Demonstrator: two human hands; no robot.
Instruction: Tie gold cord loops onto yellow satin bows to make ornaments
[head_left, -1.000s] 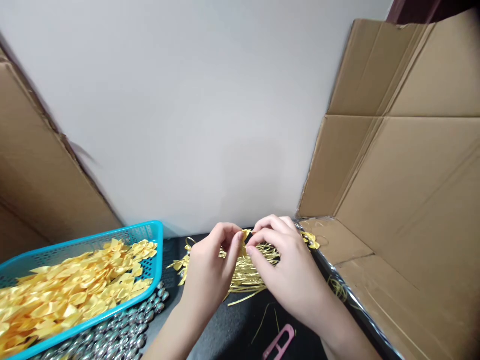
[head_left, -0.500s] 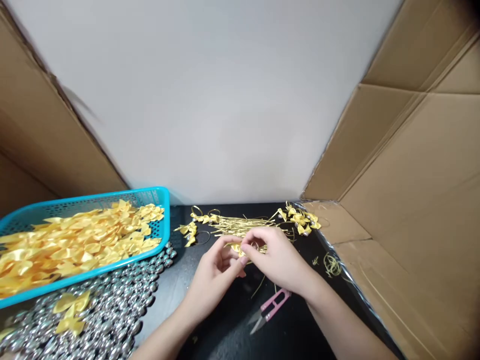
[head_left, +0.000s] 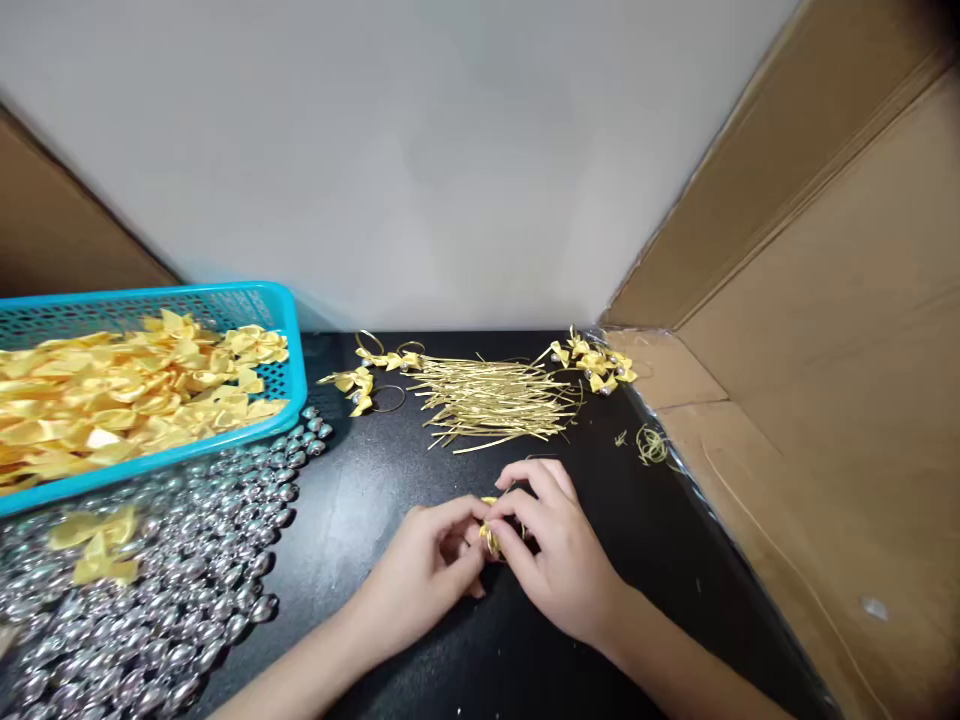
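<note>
Head view: close pinching

Fingers of the left hand [head_left: 433,562] and right hand [head_left: 556,555] pinch a small yellow piece [head_left: 489,538], lower centre of the frame. Shaping or fastening seems in hand; the next move calls for a steady hold. Gold strands [head_left: 495,400] lie beyond, mid-frame.

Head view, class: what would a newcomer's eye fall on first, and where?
The blue basket heaped with yellow bows, far left, probably comes first. Silver beads spread in front of it, and gold strips lie bundled at centre. Nearer, the left hand and right hand meet at a small yellow piece.
</note>
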